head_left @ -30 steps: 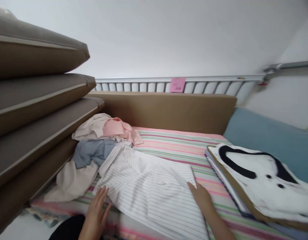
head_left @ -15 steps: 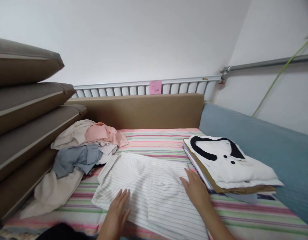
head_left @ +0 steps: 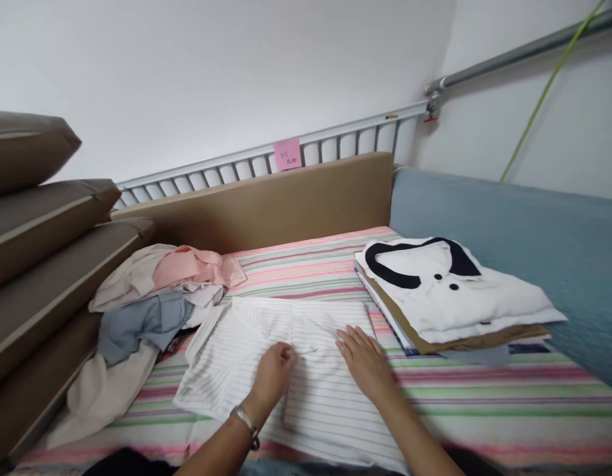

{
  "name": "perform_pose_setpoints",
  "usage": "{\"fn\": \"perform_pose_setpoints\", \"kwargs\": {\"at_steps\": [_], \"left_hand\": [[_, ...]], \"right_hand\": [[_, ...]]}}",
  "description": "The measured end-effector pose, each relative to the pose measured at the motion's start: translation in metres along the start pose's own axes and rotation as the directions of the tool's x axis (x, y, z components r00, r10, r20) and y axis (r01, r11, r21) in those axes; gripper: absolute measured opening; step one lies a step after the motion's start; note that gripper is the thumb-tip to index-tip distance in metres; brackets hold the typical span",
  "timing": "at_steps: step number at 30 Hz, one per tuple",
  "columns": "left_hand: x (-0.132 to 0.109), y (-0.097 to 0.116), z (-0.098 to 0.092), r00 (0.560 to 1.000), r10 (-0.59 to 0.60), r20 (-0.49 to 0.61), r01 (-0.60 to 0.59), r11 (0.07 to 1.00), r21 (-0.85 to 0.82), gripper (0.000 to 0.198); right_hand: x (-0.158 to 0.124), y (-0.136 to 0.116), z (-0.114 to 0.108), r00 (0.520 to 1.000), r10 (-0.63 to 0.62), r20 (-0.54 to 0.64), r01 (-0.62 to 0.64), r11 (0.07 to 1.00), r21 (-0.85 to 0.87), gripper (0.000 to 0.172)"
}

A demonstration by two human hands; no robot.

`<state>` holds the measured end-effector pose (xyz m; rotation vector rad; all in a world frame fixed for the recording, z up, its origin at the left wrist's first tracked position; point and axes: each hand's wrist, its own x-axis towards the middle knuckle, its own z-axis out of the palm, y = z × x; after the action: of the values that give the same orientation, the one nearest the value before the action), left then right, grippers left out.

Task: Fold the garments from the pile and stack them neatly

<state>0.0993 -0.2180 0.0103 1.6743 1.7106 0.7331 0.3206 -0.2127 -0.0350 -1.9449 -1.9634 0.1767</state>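
A white shirt with thin dark stripes [head_left: 330, 403] lies spread and partly folded in front of me, its left side creased over in layers. My left hand [head_left: 274, 371], with a silver bracelet at the wrist, is over the shirt's middle; its fingers are curled in a pinch at the cloth near the front edge, and the fingertips are partly hidden. Flat on the shirt's right part rests my right hand [head_left: 362, 360], fingers stretched out and holding nothing.
A stack of folded clothes, topped by a white shirt with a black collar [head_left: 435, 291], sits at right. Rumpled clothes [head_left: 137, 324] lie at left beside stacked brown cushions [head_left: 42, 264]. Behind the striped sheet [head_left: 296, 271] stand a brown panel [head_left: 286, 201] and a radiator [head_left: 226, 173].
My left hand has moved right and up to the shirt's middle, its fingers curling from spread to pinched. My right hand has shifted slightly left on the cloth. The view has tilted.
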Motion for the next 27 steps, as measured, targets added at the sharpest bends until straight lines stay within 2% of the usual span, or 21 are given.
{"fn": "perform_pose_setpoints", "kwargs": {"at_steps": [2, 5, 8, 10, 11, 13, 14, 16, 17, 18, 20, 22, 24, 27], "left_hand": [[0.012, 0.003, 0.01, 0.997, -0.073, 0.017, 0.073, 0.997, 0.01, 0.025], [0.023, -0.001, 0.019, 0.992, -0.123, 0.042, 0.122, 0.992, 0.011, 0.024], [0.023, -0.005, 0.02, 0.988, -0.138, 0.064, 0.138, 0.99, 0.0, 0.02], [0.015, -0.005, 0.017, 0.99, -0.13, 0.061, 0.131, 0.991, -0.002, 0.022], [0.008, -0.004, 0.015, 0.994, -0.1, 0.034, 0.1, 0.995, 0.012, 0.022], [-0.008, -0.001, 0.009, 0.997, 0.057, -0.047, -0.052, 0.994, 0.092, 0.018], [-0.017, 0.0, 0.007, 0.982, 0.172, -0.077, -0.158, 0.975, 0.155, 0.015], [-0.03, 0.005, 0.004, 0.922, 0.382, -0.067, -0.351, 0.896, 0.272, 0.014], [-0.033, 0.007, 0.004, 0.9, 0.434, -0.044, -0.403, 0.866, 0.297, 0.016], [-0.032, 0.01, 0.004, 0.898, 0.438, -0.038, -0.409, 0.863, 0.296, 0.017], [-0.025, 0.012, 0.005, 0.955, 0.291, -0.057, -0.275, 0.941, 0.199, 0.016], [-0.012, 0.012, 0.007, 0.999, 0.043, -0.034, -0.042, 0.998, 0.041, 0.018], [-0.004, 0.009, 0.007, 0.99, -0.129, 0.053, 0.133, 0.988, -0.073, 0.02], [-0.008, -0.001, 0.004, 0.972, -0.193, 0.134, 0.213, 0.964, -0.157, 0.024]], "right_hand": [[0.002, -0.001, -0.002, 1.0, 0.012, 0.01, -0.013, 0.999, 0.039, 0.044], [0.004, -0.001, -0.005, 0.999, 0.025, 0.024, -0.027, 0.996, 0.083, 0.045], [0.007, -0.003, -0.007, 1.0, 0.025, 0.008, -0.026, 0.993, 0.112, 0.046], [0.008, -0.004, -0.008, 1.0, 0.03, -0.008, -0.029, 0.992, 0.125, 0.046], [0.009, -0.005, -0.009, 0.999, 0.034, -0.012, -0.032, 0.991, 0.131, 0.046], [0.009, -0.006, -0.009, 0.999, 0.038, -0.01, -0.036, 0.989, 0.142, 0.046], [0.01, -0.006, -0.01, 0.999, 0.037, -0.006, -0.036, 0.989, 0.147, 0.047], [0.009, -0.006, -0.01, 0.999, 0.035, 0.005, -0.035, 0.988, 0.151, 0.047], [0.009, -0.006, -0.01, 0.999, 0.035, 0.009, -0.036, 0.988, 0.152, 0.047], [0.009, -0.006, -0.01, 0.999, 0.035, 0.011, -0.036, 0.988, 0.151, 0.047], [0.008, -0.006, -0.011, 0.999, 0.034, 0.006, -0.034, 0.988, 0.149, 0.046], [0.007, -0.008, -0.013, 0.999, 0.031, -0.02, -0.028, 0.989, 0.145, 0.046], [0.004, -0.011, -0.017, 0.997, 0.025, -0.069, -0.015, 0.99, 0.138, 0.047], [-0.002, -0.019, -0.025, 0.99, -0.068, -0.125, 0.087, 0.985, 0.147, 0.046]]}}
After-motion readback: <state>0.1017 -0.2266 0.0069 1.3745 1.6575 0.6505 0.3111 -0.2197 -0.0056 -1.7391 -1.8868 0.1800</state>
